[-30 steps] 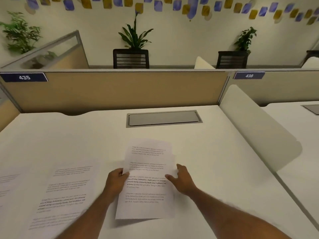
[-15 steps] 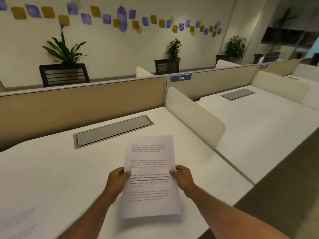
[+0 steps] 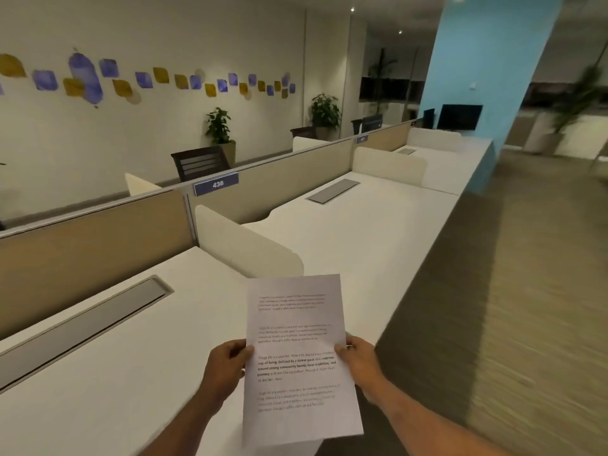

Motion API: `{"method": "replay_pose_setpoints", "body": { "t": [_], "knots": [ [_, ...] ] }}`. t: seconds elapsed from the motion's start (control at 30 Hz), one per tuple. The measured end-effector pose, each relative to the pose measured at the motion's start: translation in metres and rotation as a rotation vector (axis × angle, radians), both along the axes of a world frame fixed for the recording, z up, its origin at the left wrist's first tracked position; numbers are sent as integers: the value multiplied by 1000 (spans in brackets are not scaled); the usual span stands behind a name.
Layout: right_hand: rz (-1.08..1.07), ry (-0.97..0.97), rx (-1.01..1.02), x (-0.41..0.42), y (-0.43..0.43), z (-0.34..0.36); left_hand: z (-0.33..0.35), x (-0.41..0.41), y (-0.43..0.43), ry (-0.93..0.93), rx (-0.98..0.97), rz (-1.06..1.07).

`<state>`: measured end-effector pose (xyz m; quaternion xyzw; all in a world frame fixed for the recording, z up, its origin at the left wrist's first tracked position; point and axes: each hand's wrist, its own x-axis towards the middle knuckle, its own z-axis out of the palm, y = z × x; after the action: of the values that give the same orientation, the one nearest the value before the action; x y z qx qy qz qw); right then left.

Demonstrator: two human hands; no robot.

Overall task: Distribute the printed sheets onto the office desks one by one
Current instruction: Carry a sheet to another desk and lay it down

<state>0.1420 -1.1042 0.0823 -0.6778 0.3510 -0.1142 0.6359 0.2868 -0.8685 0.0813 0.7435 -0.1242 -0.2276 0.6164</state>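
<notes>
White printed paper sheets, pinched by left hand and right hand, now leave the served tabletop, heading toward the next white tabletop.

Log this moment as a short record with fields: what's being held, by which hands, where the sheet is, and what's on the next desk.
held item: printed sheets, text side up
left hand: grips the left edge
right hand: grips the right edge
sheet position: raised off the surface, above the front corner of the near desk
next desk: marked by sign 436, no paper visible on it
between desks: low cream divider
</notes>
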Motion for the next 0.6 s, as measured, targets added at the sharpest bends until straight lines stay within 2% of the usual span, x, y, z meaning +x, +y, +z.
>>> {"method": "replay_pose_setpoints", "body": {
  "t": [0.33,0.6],
  "knots": [
    [-185,-21,33,-63,-202,-8,-7,-31,-226,21,11,-152],
    [-326,-59,41,-96,-332,-9,-11,-43,-378,-54,43,-256]
  ]
}}
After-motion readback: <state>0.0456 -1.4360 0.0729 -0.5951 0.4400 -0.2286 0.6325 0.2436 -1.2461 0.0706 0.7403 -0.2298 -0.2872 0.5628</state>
